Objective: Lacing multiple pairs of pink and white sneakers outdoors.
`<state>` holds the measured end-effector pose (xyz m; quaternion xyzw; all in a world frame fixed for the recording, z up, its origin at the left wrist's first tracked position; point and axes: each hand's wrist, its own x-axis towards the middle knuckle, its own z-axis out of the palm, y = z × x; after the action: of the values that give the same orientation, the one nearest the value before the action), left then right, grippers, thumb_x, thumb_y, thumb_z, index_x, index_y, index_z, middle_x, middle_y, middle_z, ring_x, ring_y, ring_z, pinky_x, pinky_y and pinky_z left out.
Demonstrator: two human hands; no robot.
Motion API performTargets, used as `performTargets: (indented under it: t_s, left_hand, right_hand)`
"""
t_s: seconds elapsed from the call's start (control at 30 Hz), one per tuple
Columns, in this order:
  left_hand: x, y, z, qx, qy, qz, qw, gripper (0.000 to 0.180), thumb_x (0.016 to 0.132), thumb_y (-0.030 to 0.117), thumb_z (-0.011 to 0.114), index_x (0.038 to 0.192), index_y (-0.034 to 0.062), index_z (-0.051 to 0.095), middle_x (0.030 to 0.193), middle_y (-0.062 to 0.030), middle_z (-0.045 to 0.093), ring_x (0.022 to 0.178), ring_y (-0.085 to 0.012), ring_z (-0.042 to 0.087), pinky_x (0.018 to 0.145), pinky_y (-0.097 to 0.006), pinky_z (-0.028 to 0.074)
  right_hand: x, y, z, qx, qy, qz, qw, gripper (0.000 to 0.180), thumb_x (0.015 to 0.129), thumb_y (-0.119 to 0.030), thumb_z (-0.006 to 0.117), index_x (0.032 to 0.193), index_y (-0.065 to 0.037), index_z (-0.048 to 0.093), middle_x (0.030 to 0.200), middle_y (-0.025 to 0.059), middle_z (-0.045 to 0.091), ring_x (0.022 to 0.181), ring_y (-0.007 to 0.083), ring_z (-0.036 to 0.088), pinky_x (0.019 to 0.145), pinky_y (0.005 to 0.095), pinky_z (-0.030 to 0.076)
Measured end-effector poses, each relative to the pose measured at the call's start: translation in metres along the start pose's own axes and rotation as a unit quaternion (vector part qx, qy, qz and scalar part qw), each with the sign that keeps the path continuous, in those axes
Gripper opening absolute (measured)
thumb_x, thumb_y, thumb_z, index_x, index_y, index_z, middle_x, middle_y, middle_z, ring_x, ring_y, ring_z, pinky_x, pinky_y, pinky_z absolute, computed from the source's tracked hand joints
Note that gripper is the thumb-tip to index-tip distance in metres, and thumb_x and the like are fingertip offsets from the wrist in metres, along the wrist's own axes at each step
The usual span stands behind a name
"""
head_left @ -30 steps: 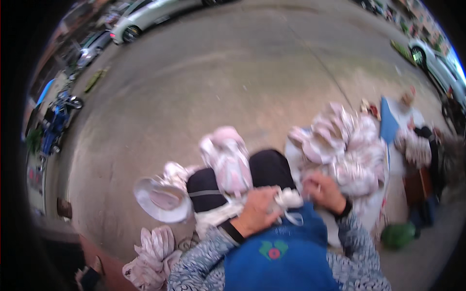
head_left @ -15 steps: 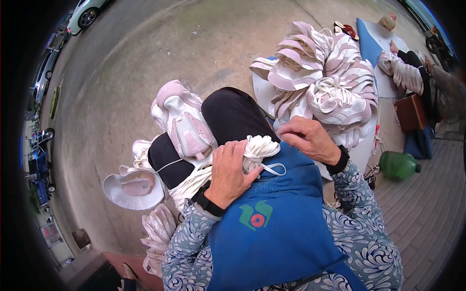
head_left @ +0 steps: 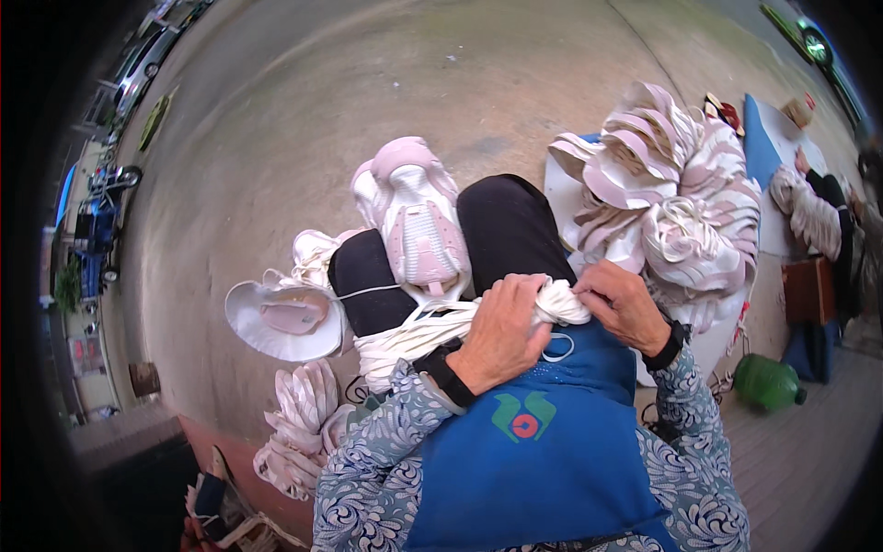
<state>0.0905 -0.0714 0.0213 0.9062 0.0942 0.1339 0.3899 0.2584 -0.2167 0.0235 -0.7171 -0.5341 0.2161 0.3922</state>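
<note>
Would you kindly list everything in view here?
Shoelaces: one bundle, white, across the lap.
Shoe uppers: many, pink and white, centre, left and piled right.
Bottle: one, green, right.
Box: one, brown, right.
Mat: at least one, blue and white, right.
Cars: at least two, one silver, upper corners.
Motorcycle-like vehicle: one, blue, left.
Other people: at least one, dark-clothed, right edge.
Apron: one, blue, lower centre.
Trousers: one pair, black, centre.
Wristbands: two, black, wrists.
Left hand: one, bare, gripping the shoelaces.
Right hand: one, bare, at the shoelaces' looped end.

Paved ground (head_left: 303,120) and a silver car (head_left: 147,63) show an outdoor roadside.
</note>
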Motion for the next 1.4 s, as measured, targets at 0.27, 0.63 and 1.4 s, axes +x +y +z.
performTargets:
  t_s: [0.27, 0.63, 1.4]
  left_hand:
    - [0.000, -0.003, 0.012, 0.094, 0.007, 0.022, 0.995, 0.067, 0.066, 0.015, 0.078, 0.124, -0.0004, 0.048, 0.110, -0.0167, 0.051, 0.096, -0.0340, 0.051, 0.082, -0.043, 0.041]
    - [0.000, -0.013, 0.020, 0.107, 0.000, 0.045, 0.993, 0.061, 0.064, 0.012, 0.076, 0.117, 0.0000, 0.049, 0.097, -0.0139, 0.050, 0.089, -0.0310, 0.051, 0.074, -0.041, 0.041]
    - [-0.006, -0.015, -0.092, -0.819, -0.015, -0.064, 0.570, 0.075, 0.093, 0.044, 0.048, 0.147, -0.0028, 0.025, 0.134, -0.0247, 0.050, 0.123, -0.0354, 0.051, 0.106, -0.044, 0.039]
  right_hand:
    - [-0.001, -0.007, 0.002, 0.243, 0.043, 0.174, 0.953, 0.013, 0.097, -0.007, 0.047, 0.102, 0.000, 0.057, 0.082, 0.0031, 0.056, 0.059, 0.0069, 0.049, 0.057, 0.0223, 0.042]
    - [-0.034, 0.055, -0.137, 0.396, 0.273, 0.217, 0.849, 0.012, 0.094, -0.022, 0.060, 0.097, -0.011, 0.059, 0.066, -0.0099, 0.043, 0.044, 0.0000, 0.033, 0.038, 0.0153, 0.029]
    - [0.090, -0.141, -0.007, 0.457, -0.310, 0.009, 0.834, 0.015, 0.096, -0.007, 0.052, 0.106, 0.001, 0.061, 0.081, 0.0035, 0.059, 0.061, 0.0045, 0.053, 0.055, 0.0203, 0.043]
